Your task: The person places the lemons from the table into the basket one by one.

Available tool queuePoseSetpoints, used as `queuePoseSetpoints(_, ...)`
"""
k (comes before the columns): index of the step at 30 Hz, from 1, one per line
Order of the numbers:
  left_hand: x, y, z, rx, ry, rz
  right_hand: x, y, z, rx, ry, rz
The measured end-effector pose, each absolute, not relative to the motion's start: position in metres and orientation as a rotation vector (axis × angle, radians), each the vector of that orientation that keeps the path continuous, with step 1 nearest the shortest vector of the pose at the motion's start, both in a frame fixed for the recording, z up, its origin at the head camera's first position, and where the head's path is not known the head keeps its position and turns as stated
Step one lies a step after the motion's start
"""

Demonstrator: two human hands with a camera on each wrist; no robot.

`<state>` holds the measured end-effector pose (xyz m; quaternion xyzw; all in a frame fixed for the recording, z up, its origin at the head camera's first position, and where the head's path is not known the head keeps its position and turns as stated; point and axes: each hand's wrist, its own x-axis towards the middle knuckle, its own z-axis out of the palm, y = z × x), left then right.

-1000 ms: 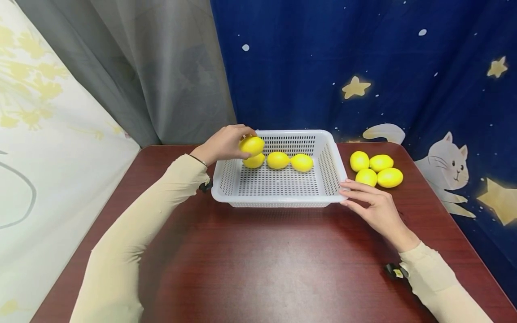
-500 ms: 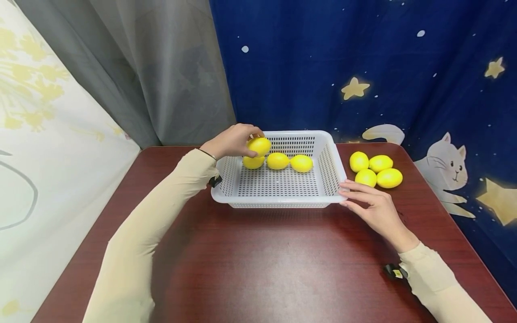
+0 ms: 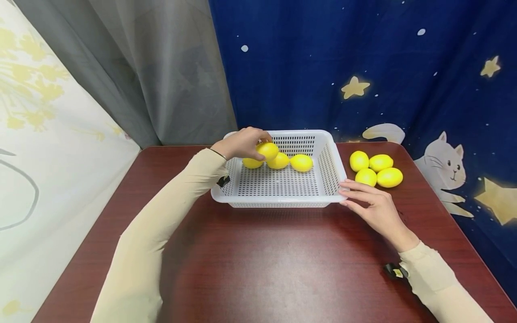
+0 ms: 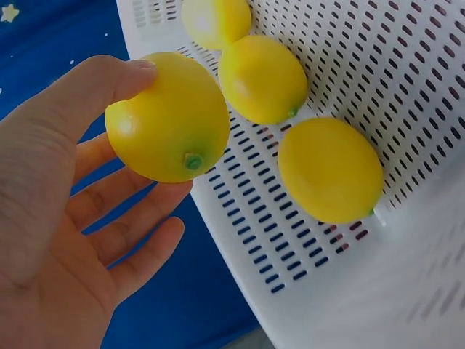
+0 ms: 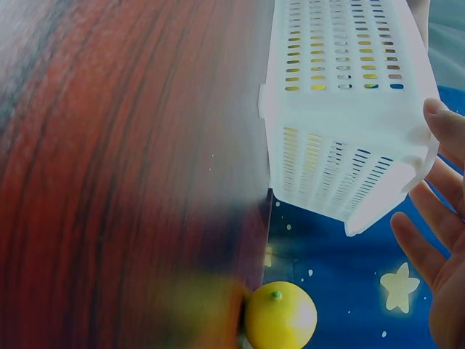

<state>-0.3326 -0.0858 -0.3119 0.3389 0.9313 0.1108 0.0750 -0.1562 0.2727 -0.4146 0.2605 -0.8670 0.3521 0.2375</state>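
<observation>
My left hand pinches a yellow lemon between thumb and fingers, over the back left part of a white slotted plastic basket. Up close in the left wrist view, that lemon shows a small green stem end. Three more lemons lie in a row along the basket's back: a left one, a middle one and a right one. At the basket's front right corner, my right hand touches the rim with nearly straight fingers, its thumb against the rim too.
Several lemons sit bunched on the dark red wooden table, right of the basket. Behind the table hang a grey curtain and a blue curtain with stars. White patterned cloth covers the left side.
The left hand has moved right over the basket with its lemon, from above the left lemon to beside the middle one, and slightly lower. The right hand and basket have stayed put.
</observation>
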Motion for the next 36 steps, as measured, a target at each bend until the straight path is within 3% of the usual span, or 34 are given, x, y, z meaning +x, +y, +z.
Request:
queuePoseSetpoints(15,-0.328,-0.042,-0.317,1.24,2.706,0.258,-0.155,0.273,-0.413,0.677,-2.432,0.967)
queuePoseSetpoints(36,-0.326,-0.008,-0.326,1.294,2.669,0.256,-0.156,0.273,-0.416,0.722,-2.363,0.963)
